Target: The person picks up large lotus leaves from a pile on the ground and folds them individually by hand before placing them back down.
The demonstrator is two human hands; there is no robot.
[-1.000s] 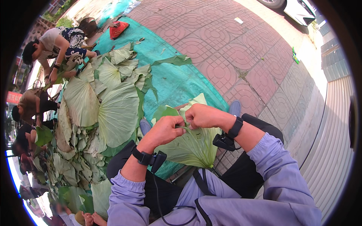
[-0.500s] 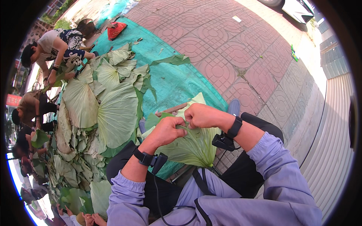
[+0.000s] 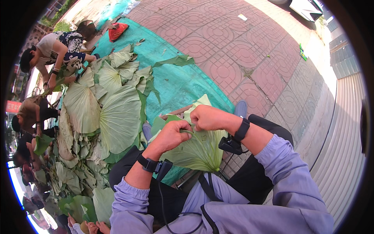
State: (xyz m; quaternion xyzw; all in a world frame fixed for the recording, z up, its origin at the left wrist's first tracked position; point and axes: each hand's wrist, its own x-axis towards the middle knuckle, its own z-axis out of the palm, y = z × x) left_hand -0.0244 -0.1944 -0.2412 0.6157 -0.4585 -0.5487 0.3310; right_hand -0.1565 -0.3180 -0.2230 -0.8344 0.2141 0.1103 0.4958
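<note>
A large green lotus leaf (image 3: pixel 198 152) lies over my lap and between my knees, its pale veins fanning out from the near end. My left hand (image 3: pixel 175 134) pinches the leaf near its middle, thumb pressed against curled fingers. Right beside it, my right hand (image 3: pixel 205 117) is closed in a fist on the leaf's far part. The two hands almost touch, and the fingertips of the right one are hidden behind its knuckles. Part of the leaf sticks up beyond my right hand.
A wide pile of lotus leaves (image 3: pixel 120 113) covers the left of a teal tarp (image 3: pixel 175 82). A red bag (image 3: pixel 117 32) sits at the tarp's far end. Several people, one bent over in a patterned garment (image 3: pixel 72 46), work along the left. Red paving (image 3: pixel 222 50) lies beyond.
My hands hold nearly the same place on the leaf. The view has shifted very slightly, and the bent person at the far left has moved a little.
</note>
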